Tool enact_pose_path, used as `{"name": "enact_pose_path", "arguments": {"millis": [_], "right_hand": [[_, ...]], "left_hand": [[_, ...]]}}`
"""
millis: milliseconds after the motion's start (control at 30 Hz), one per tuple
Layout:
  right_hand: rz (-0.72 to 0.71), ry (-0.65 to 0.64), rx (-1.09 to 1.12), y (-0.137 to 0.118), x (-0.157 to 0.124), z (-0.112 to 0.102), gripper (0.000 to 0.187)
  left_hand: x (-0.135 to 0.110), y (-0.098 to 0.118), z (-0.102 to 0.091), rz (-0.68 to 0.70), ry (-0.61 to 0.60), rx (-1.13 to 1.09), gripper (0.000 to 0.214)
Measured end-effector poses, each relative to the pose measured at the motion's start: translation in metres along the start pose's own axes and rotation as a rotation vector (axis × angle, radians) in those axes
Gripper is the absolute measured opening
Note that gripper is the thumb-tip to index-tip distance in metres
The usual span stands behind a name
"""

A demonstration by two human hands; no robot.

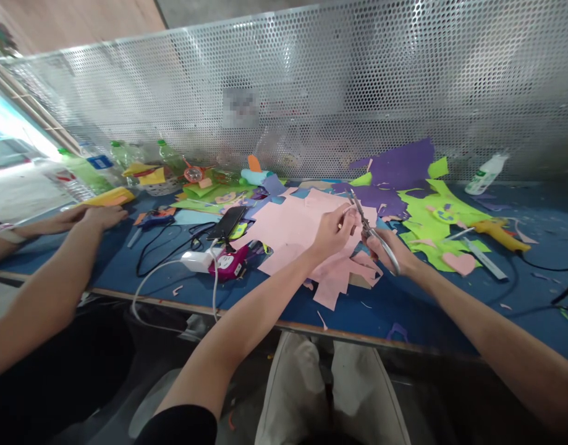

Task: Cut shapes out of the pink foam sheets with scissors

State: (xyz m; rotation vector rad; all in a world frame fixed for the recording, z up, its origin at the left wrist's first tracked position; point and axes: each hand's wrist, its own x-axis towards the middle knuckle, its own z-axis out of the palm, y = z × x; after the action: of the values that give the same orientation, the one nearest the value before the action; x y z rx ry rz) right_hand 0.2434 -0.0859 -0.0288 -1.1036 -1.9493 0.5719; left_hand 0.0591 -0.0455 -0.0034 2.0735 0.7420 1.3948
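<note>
My right hand (389,250) is closed round the handles of a pair of metal scissors (368,227), whose blades point up and away from me. Close beside the blades, my left hand (335,230) pinches a small piece of pink paper (352,216). Both hands are held over a large, jagged sheet of pink paper (288,225) spread on the blue table. Pink offcuts (330,292) lie below my hands. Lime green paper (427,216) and purple paper (399,167) lie beyond and to the right.
A yellow glue gun (501,233), a utility knife (485,259) and a white bottle (487,174) are on the right. Left are a magenta power adapter (228,264), a black phone (227,222) and cables. A co-worker's hands (96,213) rest farther left, near plastic bottles (170,157). A perforated metal panel (311,93) stands behind.
</note>
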Motion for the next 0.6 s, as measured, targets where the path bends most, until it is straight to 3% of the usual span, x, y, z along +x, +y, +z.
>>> {"name": "enact_pose_path", "arguments": {"millis": [133,400,500,600], "right_hand": [[-0.002,0.024,-0.008,0.004,0.001,0.0,0.06],[-0.083,-0.074,-0.069,-0.003,0.005,-0.015,0.062],[-0.033,-0.071,-0.046,-0.001,0.004,-0.016,0.06],[0.073,0.014,-0.108,0.003,0.005,-0.014,0.058]], "left_hand": [[0.001,0.001,-0.002,0.029,-0.004,-0.023,0.047],[0.004,-0.001,-0.008,0.063,-0.103,0.007,0.042],[0.005,-0.001,-0.009,0.069,-0.111,0.027,0.042],[0.006,0.0,-0.009,0.071,-0.119,0.016,0.043]]}}
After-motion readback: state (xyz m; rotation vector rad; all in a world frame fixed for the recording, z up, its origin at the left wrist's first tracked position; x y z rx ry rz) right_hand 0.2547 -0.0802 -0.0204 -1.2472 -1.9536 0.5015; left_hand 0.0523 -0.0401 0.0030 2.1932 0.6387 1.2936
